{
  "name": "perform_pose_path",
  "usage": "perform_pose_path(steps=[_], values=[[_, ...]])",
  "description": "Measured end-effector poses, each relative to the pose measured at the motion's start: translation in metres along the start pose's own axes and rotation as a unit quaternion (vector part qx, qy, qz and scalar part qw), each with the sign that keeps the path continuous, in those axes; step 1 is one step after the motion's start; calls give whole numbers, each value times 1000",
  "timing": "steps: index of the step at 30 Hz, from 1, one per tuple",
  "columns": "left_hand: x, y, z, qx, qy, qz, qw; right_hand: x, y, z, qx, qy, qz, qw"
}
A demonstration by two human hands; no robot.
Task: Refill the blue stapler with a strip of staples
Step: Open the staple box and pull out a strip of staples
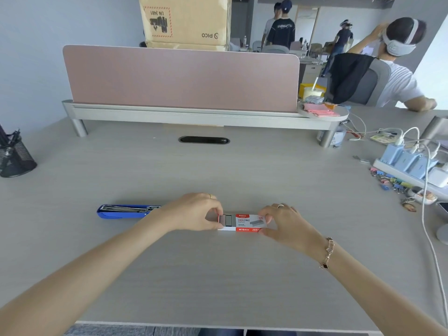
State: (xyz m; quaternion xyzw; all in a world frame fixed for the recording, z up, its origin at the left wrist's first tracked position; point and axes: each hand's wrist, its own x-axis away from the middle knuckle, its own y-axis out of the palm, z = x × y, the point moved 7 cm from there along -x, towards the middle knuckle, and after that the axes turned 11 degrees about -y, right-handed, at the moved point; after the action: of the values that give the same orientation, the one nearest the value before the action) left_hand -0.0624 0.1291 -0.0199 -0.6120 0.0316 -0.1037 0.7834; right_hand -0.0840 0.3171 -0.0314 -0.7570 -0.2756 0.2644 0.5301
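Pinching staple box (pixel 244 223) w/ both grips, L hand (pixel 194 212) & R hand (pixel 283 221); blue stapler (pixel 126 211) lying open nearby

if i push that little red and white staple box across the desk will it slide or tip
The staple box lies flat and low on the smooth desk, so it would probably slide, not tip. Its inner tray looks partly pulled out at the left hand end, so it may telescope. Thin card: likely crushable.

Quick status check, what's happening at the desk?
Left hand and right hand both on staple box, tray partly out. Blue stapler open, unloaded. Nothing in the way.
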Motion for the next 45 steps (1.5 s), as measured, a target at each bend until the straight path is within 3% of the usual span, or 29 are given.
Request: perform_pose_path(steps=[6, 16, 26, 32, 38, 45], values=[[-13, 3, -3, 11, -27, -44, 999, -5, -4, -8, 78, -7, -7, 997], [-24, 7, -1, 58, -37, -109, 992, -13, 4, -27, 85, -27, -2, 996], [-20, -5, -7, 107, -72, -66, 989, -13, 2, -27, 94, -8, 21, 995], [-9, -22, -5, 213, -103, 8, 971, -15, -6, -43, 37, 11, 125, 991], [-3, -21, -13, 258, -130, 17, 957, -25, -1, -67, 16, -7, 202, 979], [-2, -15, -25, 302, -161, 6, 940, -32, 2, -71, 13, 3, 221, 975]])
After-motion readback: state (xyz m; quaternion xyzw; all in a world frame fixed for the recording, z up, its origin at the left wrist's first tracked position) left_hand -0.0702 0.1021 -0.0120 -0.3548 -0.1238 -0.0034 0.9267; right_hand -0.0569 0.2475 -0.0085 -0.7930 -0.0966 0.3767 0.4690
